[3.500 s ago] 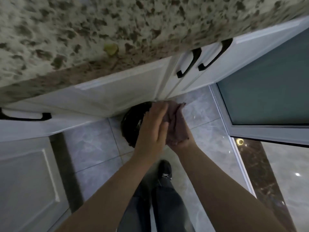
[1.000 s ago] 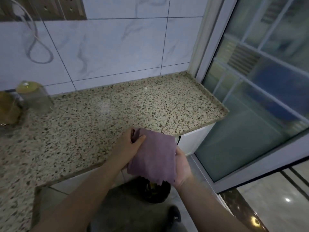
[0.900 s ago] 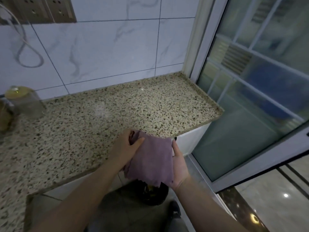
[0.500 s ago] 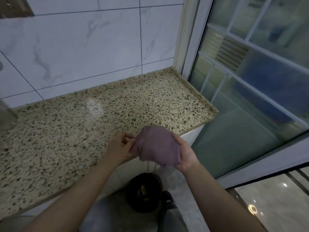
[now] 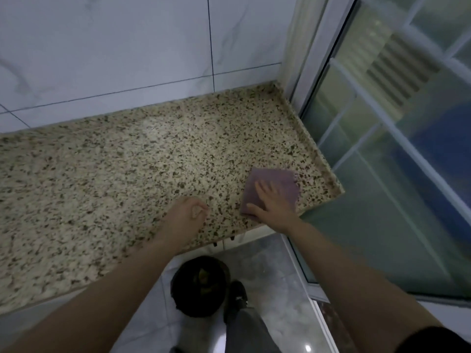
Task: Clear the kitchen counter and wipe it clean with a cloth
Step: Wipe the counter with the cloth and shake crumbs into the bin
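Note:
A folded purple cloth point(image 5: 277, 179) lies flat on the speckled granite counter point(image 5: 127, 169), near its right front corner. My right hand point(image 5: 271, 203) presses down on the cloth with spread, straight fingers. My left hand point(image 5: 184, 214) hovers over the counter's front edge, a hand's width left of the cloth, fingers loosely curled and holding nothing.
A black waste bin point(image 5: 198, 286) stands on the tiled floor below the counter edge, beside my shoe point(image 5: 237, 296). A glass sliding door point(image 5: 397, 154) bounds the counter on the right. White marble-look wall tiles point(image 5: 127, 47) rise behind it.
Both hands held the cloth over the bin and counter edge. Now the cloth lies flat on the counter under my right hand, and my left hand has let go.

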A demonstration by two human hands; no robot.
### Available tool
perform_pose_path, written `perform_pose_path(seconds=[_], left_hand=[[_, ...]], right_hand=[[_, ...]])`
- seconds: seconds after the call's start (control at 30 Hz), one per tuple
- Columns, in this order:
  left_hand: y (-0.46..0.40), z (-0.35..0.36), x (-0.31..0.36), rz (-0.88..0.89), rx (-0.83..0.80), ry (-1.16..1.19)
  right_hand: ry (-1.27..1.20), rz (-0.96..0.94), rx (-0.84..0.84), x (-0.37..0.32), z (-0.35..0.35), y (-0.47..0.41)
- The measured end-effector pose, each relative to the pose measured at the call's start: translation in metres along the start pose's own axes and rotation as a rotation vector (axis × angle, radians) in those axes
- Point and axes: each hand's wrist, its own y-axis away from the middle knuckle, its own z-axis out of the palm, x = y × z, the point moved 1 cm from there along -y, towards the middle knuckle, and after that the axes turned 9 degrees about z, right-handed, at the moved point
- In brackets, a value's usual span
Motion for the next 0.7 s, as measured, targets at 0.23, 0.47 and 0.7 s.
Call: perform_pose_path(seconds=[0.23, 0.47, 0.7], left_hand=[[-0.049, 0.017, -0.007, -0.01, -0.224, -0.436], [-0.102, 0.019, -0.018, -0.178, -0.318, -0.454], [-0.137, 0.012, -0.042, -0.312, -0.368, -0.444]], right_hand=[[0.17, 0.046, 0.268, 0.011, 0.029, -0.033], [0.273, 0.107, 0.328, 0.013, 0.029, -0.064], [0.312, 0.078, 0.301, 0.023, -0.03, -0.153]])
